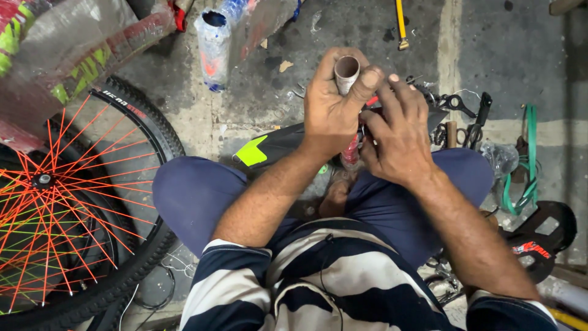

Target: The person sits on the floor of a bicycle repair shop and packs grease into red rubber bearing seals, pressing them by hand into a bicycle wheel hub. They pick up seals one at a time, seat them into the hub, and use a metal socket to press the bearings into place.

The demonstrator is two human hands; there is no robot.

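Note:
My left hand (331,104) is wrapped around an upright tube (346,69) whose open grey end faces me, thumb pressed near its rim. Lower down the tube is red (351,151). My right hand (398,135) rests against the tube's right side, fingers curled at a small red part by it; what they pinch is hidden. Both hands hover above my knees in blue trousers. A black frame piece with a neon-yellow patch (257,150) lies on the floor just beyond my left knee.
A bicycle wheel (67,202) with orange spokes and a black tyre stands at the left. Wrapped bicycle parts (214,43) lie at the top. Pliers and tools (456,104), a green strap (528,159) and a black chain guard (542,236) lie at the right on the concrete.

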